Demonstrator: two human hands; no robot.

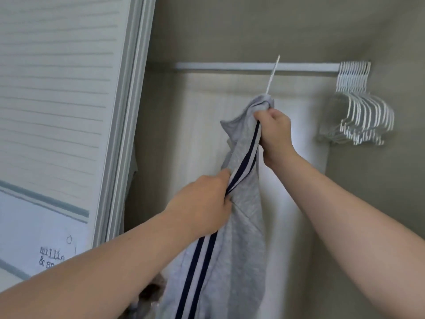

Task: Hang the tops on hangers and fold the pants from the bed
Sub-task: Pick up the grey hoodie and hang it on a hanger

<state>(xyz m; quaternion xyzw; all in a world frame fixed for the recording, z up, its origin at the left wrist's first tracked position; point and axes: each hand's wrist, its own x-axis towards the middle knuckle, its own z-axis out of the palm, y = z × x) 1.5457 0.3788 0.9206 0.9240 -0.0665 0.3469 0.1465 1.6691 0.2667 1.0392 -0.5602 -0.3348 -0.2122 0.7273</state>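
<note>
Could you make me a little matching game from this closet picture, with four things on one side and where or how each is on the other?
1. top
2. spare hangers
3. left hand
4. right hand

a. bunched at the right end of the rod
b. holds the top's upper end
c. grey with dark stripes
d. holds the top lower down

Pairs: 1-c, 2-a, 3-d, 4-b

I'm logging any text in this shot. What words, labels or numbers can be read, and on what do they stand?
"willi": upper line of dark print on the white panel at lower left; the later letters are unclear and the rest is covered.
"& s": the line below it; the rest is covered.
Grey striped garment, white hangers: no text visible.
</note>
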